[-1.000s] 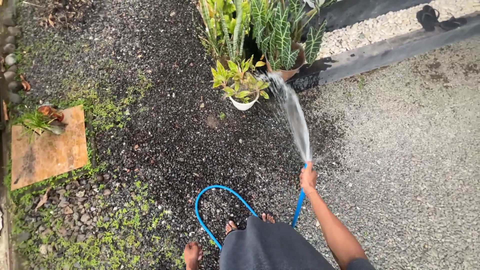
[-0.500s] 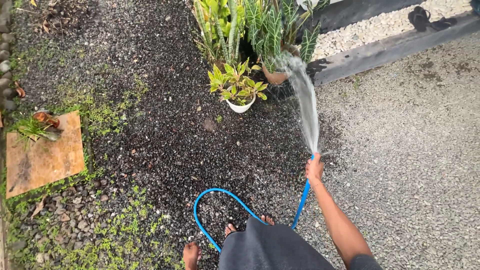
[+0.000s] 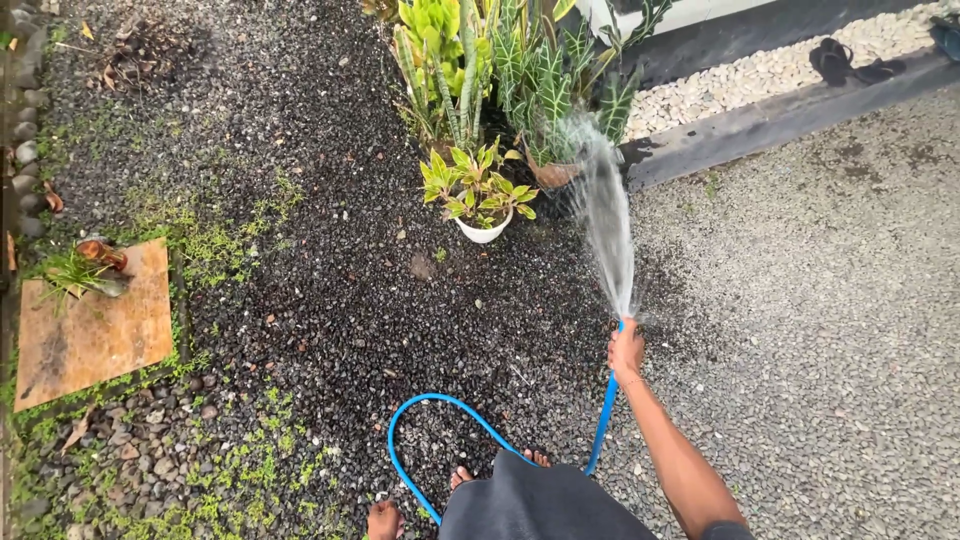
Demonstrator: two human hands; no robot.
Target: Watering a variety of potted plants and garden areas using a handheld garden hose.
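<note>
Your right hand (image 3: 626, 350) is clenched around the end of the blue hose (image 3: 600, 420), thumb up at the mouth, and the spray (image 3: 606, 225) fans out ahead of you toward the potted plants. Your left hand is out of shot, so there's no telling what it's doing.

The water arcs up and lands around the brown pot (image 3: 552, 175) with the striped, arrow-shaped leaves, just right of the small white pot (image 3: 484, 230) and its yellow-green foliage. Taller plants (image 3: 450, 60) stand behind both. A fair share of the spray looks to be hitting leaves and gravel (image 3: 330, 300), not soil; the stones in front of the pots are already dark and wet.

To do this well, I'd judge you want the stream lower and tighter: aim at the base of the stems, inside the pot rim, and keep your thumb steady so the fan stays soft and doesn't blast soil out. Sweep slowly from pot to pot instead of holding on one spot.

Mind the hose. It drops from your fist, runs down beside your leg and curls in a loop on the gravel just in front of your bare feet (image 3: 385, 520). Stepping into that loop could trip you or kink the flow.

Off to your left lies a flat brown slab (image 3: 95, 330) with moss around it, well apart from the spray. Dark sandals (image 3: 840, 58) sit on the white pebbles far right.
</note>
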